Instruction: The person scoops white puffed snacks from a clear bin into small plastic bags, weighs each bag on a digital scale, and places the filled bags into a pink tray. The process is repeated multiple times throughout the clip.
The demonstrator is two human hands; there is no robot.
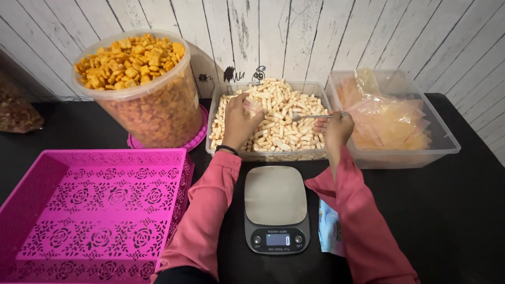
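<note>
My left hand (239,120) reaches into the clear tub (315,88) of pale tube-shaped snacks (279,129), holding a small clear plastic bag (253,105) over them. My right hand (336,126) grips a metal spoon (310,115) whose bowl points left into the snacks. Both arms wear pink sleeves. Between my forearms a small kitchen scale (275,208) with a bare steel plate sits on the black table.
A large round tub of orange square crackers (138,79) stands on a pink lid at the back left. An openwork pink tray (94,210) fills the front left. A clear tub of plastic bags (392,118) sits at the right. A printed packet (330,231) lies beside the scale.
</note>
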